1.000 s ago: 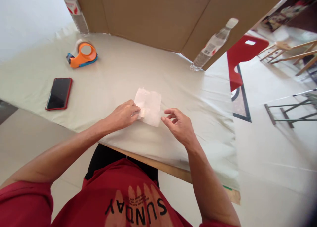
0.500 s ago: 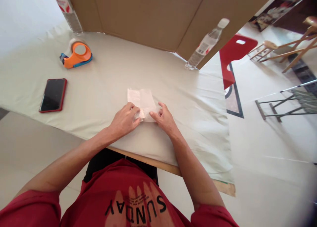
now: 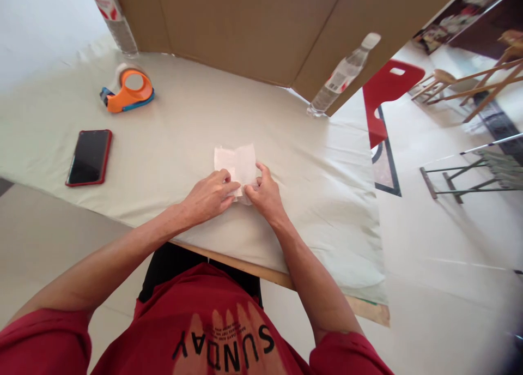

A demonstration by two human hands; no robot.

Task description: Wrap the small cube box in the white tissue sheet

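Note:
A small white sheet of thin paper (image 3: 236, 163) lies on the pale cloth-covered table (image 3: 183, 124). My left hand (image 3: 210, 196) pinches the sheet's near edge with fingers curled. My right hand (image 3: 265, 194) pinches the same near edge from the right side, thumb up against the paper. The two hands almost touch each other. The part of the sheet under the fingers is hidden.
An orange tape dispenser (image 3: 127, 91) and a red-cased phone (image 3: 89, 157) lie at the left. Two clear water bottles (image 3: 342, 75) (image 3: 114, 18) stand by a cardboard screen (image 3: 253, 26) at the back. The table's wooden edge (image 3: 261, 274) runs near me.
My right hand moved left from open air onto the paper's near edge and closed on it. The sheet looks narrower now, folded or gathered between both hands.

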